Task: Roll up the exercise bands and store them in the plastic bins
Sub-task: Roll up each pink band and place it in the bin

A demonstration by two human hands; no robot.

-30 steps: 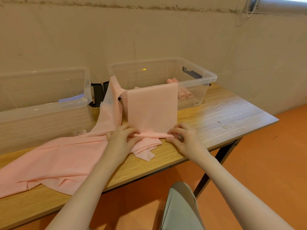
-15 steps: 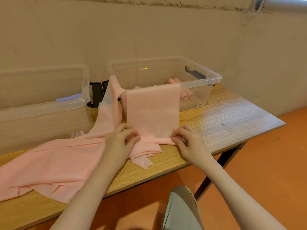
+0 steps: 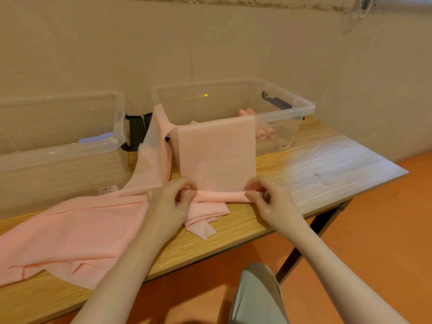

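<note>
1. Compared with one second ago, the near end of the pink band (image 3: 216, 155) is now a thicker roll (image 3: 222, 196) between the two hands; before it was only a thin folded edge.
2. The left bin (image 3: 58, 146) stands at the back left of the tabletop (image 3: 327, 164). Loose pink bands (image 3: 70, 230) lie in front of it and reach to the left edge and almost to the front edge.
3. The left hand (image 3: 169, 203) pinches the left end of the roll with curled fingers and thumb.
4. The roll lies near the middle of the front edge, with its long axis from left to right, parallel to this edge. The flat part of the band runs away from the person and hangs over the front rim of the right bin (image 3: 301, 113).
5. The right hand (image 3: 272, 199) pinches the right end of the roll.
6. Finished pink rolls (image 3: 265, 133) lie inside the right bin. To the right of the hands, the tabletop is bare wood up to the right corner.
</note>
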